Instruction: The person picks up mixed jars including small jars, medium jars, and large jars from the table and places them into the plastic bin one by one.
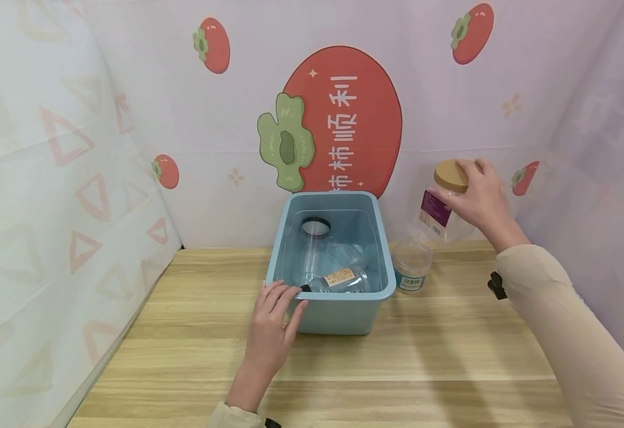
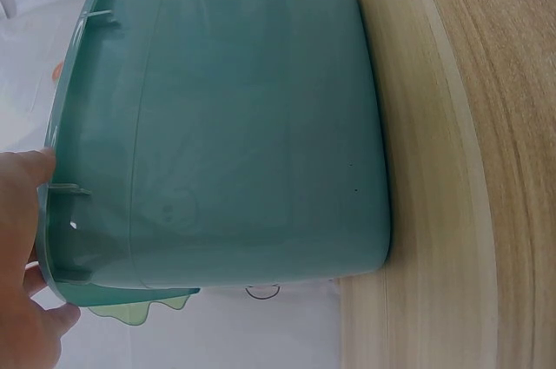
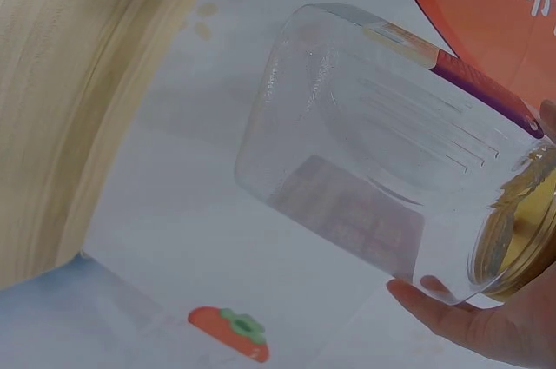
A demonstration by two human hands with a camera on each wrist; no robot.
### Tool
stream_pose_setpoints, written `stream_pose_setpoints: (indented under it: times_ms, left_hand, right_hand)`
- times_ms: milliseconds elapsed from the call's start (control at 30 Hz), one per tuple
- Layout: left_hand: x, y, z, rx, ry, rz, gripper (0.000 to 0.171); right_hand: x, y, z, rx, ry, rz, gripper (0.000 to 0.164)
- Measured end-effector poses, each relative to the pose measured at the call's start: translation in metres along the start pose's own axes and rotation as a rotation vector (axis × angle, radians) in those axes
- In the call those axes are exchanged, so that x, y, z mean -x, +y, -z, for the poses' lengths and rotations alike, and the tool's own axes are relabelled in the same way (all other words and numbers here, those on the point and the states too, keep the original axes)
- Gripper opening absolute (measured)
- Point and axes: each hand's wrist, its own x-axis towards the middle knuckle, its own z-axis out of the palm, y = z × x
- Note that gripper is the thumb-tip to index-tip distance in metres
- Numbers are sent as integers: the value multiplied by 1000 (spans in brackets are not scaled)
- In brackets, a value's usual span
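My right hand (image 1: 479,196) grips a clear plastic jar (image 3: 347,143) by its gold lid (image 1: 451,175), holding it up right of the bin. The jar has a purple label (image 1: 436,208), and its body looks empty in the right wrist view. At the front left corner of the blue plastic bin (image 1: 338,315), my left hand (image 1: 271,330) holds the rim, fingers over the edge and thumb on the outer side. Inside the bin lie a clear bottle (image 1: 344,278) with an orange label and black cap, and a clear jar with a black lid (image 1: 316,227).
A clear open tub (image 1: 412,261) with a teal label stands on the wooden table (image 1: 199,345), close against the bin's right side. A white cloth (image 1: 129,89) printed with persimmons and triangles hangs behind and at the sides.
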Motion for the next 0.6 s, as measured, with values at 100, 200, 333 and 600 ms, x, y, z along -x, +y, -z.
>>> stream_pose_setpoints:
  times_ms: [100, 200, 333, 600]
  left_hand:
    - [0, 0, 0, 1, 1, 2, 39]
    - [0, 0, 0, 1, 2, 0, 39]
    - [0, 0, -1, 1, 0, -3, 39]
    - [0, 0, 0, 1, -5, 6, 39]
  right_hand:
    - [-1, -1, 1, 2, -4, 1, 87]
    - [-1, -3, 2, 2, -6, 6, 87]
    - [-2, -6, 3, 2, -4, 12, 86]
    - [-4, -11, 3, -5, -24, 6, 88]
